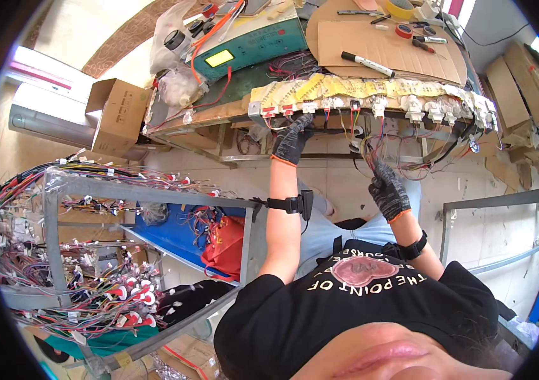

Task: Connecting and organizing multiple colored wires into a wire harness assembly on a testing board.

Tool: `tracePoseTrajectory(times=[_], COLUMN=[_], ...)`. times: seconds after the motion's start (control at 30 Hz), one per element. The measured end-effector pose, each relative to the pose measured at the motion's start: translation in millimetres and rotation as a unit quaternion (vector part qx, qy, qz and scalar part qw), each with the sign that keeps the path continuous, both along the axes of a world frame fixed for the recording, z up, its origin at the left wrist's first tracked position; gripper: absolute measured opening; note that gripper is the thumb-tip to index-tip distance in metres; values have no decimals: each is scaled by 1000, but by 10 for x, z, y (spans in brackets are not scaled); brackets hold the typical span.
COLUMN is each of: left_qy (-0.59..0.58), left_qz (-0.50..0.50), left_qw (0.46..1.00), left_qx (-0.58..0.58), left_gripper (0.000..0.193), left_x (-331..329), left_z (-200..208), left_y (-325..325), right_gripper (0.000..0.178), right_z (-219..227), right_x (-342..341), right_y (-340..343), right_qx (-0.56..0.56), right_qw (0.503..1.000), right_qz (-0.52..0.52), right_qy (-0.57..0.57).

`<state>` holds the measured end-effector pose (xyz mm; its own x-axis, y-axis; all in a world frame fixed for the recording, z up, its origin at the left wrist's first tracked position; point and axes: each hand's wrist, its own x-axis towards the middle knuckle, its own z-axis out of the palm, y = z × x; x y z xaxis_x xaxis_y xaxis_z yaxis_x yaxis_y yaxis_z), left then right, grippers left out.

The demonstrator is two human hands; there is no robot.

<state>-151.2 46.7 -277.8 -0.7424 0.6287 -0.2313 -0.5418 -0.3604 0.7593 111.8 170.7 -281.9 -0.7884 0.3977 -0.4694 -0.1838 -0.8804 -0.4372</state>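
Note:
A row of white plug connectors (pixel 414 109) runs along the front edge of the bench, below a strip of yellow tape (pixel 329 87). My left hand (pixel 289 142), in a dark grey knit glove, reaches up to the left part of this row. Its fingers are drawn together under a white connector (pixel 309 107); what lies between them is hidden. Lower and to the right is my right hand (pixel 389 192), gloved the same way, its fingers curled. At its fingertips, thin coloured wires (pixel 376 147) hang from the connectors, and it appears to grip them.
A teal tester box (pixel 250 47) with a lit screen stands on the bench. Beside it lie cardboard (pixel 345 47), a marker (pixel 368 64) and tape rolls. At left, a metal frame (pixel 149 188) holds many wire harnesses (pixel 92 278). Another metal rail (pixel 503 200) stands at right.

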Motion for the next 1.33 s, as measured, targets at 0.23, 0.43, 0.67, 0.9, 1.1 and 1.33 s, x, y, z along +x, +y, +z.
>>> tracePoseTrajectory(times=[0.23,0.43,0.67,0.9,1.1,1.33], left_qy=[-30,99,66,98,49,139], left_qz=[38,122,39,74,133,139], left_qw=[999,987,997,992,988,978], left_qx=[14,15,1,-11,63,73], left_gripper=[12,21,18,23,35,37], left_x=[144,278,155,315,360,317], left_z=[22,90,60,218,65,-48], left_y=[157,193,109,188,218,321], right_gripper=[22,20,23,22,20,21], right_z=[76,106,90,137,239,174], right_x=[-101,-138,-156,-152,-112,-166], right_y=[-128,-105,-86,-74,-74,-71], right_qx=[-24,-7,13,89,184,220], right_qw=[999,998,999,994,979,971], right_qz=[22,38,29,19,1,-13], right_qy=[-22,-48,-40,-67,-87,-91])
